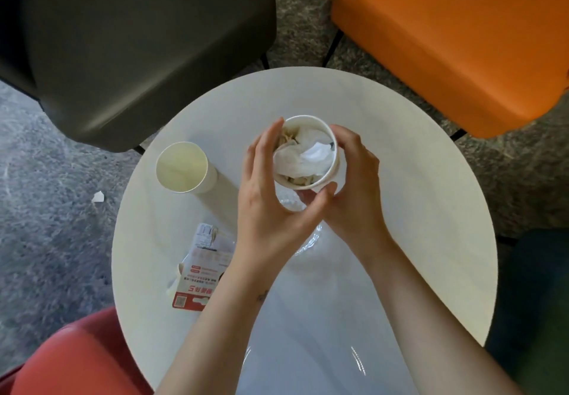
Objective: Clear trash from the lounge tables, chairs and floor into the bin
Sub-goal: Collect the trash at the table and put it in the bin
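**While both hands clasp it, a stuffed paper cup sits over the counter's middle**

Where the round white counter reaches nine o'clock, an empty paper cup stands upright with its mouth open. At the centre, the left hand curls round the near and left side of a second paper cup. The right hand wraps its right side. Crumpled tissue and brownish scraps fill this cup.

Clear plastic spreads under the forearms toward six o'clock; its form is unclear. Grey carpet surrounds the counter.

A torn red-and-white wrapper lies flat at eight o'clock, and a white scrap lies on the carpet past nine. Seats ring the counter: red chair at seven, dark chair at eleven, orange chair at one.
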Available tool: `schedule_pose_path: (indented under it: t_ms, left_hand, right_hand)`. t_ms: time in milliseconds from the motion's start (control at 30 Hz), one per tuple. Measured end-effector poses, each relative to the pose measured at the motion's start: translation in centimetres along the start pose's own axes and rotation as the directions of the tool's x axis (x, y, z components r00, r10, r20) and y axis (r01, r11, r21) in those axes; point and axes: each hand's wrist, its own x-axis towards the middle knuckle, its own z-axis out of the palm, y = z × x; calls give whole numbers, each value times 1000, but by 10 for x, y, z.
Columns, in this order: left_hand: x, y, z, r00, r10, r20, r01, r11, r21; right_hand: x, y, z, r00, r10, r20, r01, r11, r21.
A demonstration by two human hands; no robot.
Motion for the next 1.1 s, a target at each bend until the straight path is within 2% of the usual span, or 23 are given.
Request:
schedule_pose_path:
  t_ms: [100,267,400,467,633,733,900,1100]
  left_hand:
    - [-1,-3,-12,997,-19,-79,18,1000,-13]
    - [1,-7,-48,969,-12,-248,43,992,117]
    - [-1,-20,-88,939,-32,-342,80,989,127]
    - [-2,-27,-104,919,-41,-391,93,989,115]
    - [-6,-42,-127,882,-66,-466,121,989,89]
    - [-10,-50,-133,876,-70,-476,127,988,88]
    - [-10,-53,-133,890,-85,-448,149,983,109]
    - [-15,-50,-118,957,-57,-285,121,970,212]
  right_hand:
    - [-2,-19,8,998,18,60,-21,998,53]
    - [3,-36,33,973,32,228,-66,988,140]
    - [7,-42,72,937,64,343,-106,989,104]
    - [6,-42,94,921,52,387,-78,996,51]
    - [4,-36,135,906,46,421,-58,998,17]
    - [4,-34,146,907,53,418,-56,998,-4]
    - [-6,-51,139,926,-17,378,7,1000,28]
    - [-15,-75,111,956,-72,284,34,990,135]
